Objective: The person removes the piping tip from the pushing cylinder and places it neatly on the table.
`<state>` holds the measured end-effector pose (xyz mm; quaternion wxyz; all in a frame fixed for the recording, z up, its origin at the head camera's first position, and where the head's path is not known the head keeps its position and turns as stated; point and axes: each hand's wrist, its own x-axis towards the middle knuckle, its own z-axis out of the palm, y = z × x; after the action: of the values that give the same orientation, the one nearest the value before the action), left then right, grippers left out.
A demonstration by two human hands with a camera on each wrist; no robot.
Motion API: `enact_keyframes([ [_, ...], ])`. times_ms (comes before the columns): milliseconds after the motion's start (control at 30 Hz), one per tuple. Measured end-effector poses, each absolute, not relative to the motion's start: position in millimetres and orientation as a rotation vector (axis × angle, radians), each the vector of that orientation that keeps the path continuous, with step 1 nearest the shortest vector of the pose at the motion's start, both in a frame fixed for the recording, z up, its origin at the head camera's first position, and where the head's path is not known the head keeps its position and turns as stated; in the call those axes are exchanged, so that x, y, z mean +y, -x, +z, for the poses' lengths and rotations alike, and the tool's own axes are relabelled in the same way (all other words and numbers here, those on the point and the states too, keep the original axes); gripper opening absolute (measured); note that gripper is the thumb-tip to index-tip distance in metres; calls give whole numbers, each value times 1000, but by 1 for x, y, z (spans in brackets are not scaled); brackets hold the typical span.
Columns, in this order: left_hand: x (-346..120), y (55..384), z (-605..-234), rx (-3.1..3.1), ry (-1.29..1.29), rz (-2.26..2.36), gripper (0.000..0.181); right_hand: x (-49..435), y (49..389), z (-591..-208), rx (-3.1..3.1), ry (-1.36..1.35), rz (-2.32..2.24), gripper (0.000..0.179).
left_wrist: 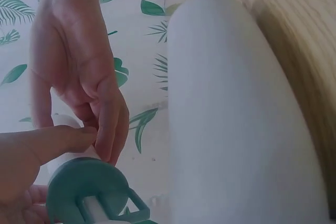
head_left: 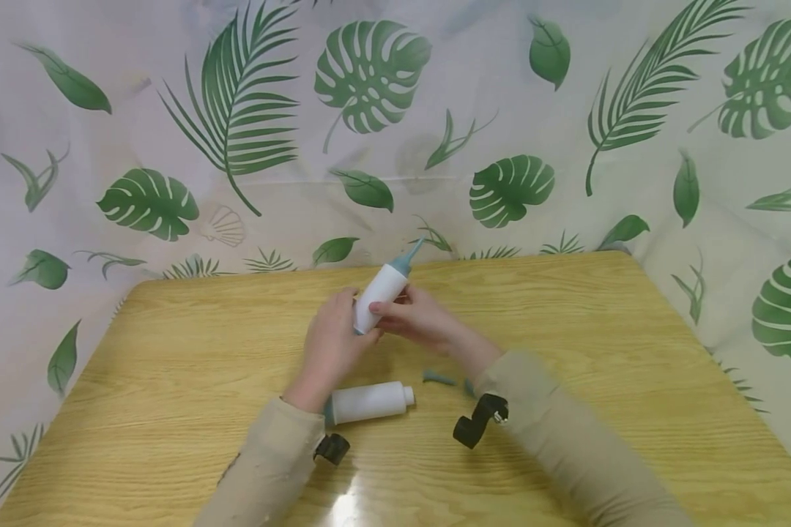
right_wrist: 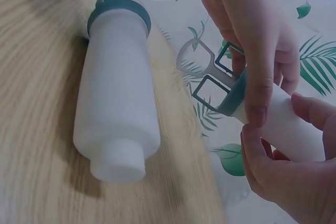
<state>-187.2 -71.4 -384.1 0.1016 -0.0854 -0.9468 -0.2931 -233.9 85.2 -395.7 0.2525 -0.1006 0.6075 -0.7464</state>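
Observation:
Both hands hold a white decorating syringe [head_left: 381, 293] above the table, tilted with its long teal nozzle [head_left: 411, 256] pointing up and away. My left hand [head_left: 332, 337] grips its lower end, beside the teal collar [right_wrist: 235, 95] with finger loops. From the plunger end, a pale ring [right_wrist: 195, 56] sticks out. My right hand [head_left: 422, 318] pinches the barrel from the other side, thumb in front. Below the hands a second white syringe [head_left: 369, 402] lies on its side; its narrow tip is bare, and its teal collar is partly hidden by the left wrist.
On the wooden table [head_left: 204, 380] a small teal nozzle [head_left: 439, 378] lies right of the lying syringe. Another teal piece [head_left: 469, 388] shows beside the right wrist. A leaf-patterned cloth [head_left: 395, 146] hangs behind the table. Black camera mounts [head_left: 480, 421] sit on both sleeves.

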Motion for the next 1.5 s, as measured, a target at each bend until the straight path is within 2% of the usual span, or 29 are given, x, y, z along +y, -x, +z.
enact_keyframes([
  [233, -80, 189, -381, -2809, 299, -903, 50, 82, 228, -393, 1630, 291, -2043, 48],
  [500, -91, 189, -380, -2855, 361, -922, 51, 96, 234, -394, 1722, 277, -2083, 50],
  [1167, -109, 195, -373, -2819, 649, -727, 52, 130, 239, -407, 1702, 334, -2134, 31],
  [1500, -116, 198, -369, -2845, 705, -717, 53, 135, 244, -404, 1759, 473, -2045, 51],
])
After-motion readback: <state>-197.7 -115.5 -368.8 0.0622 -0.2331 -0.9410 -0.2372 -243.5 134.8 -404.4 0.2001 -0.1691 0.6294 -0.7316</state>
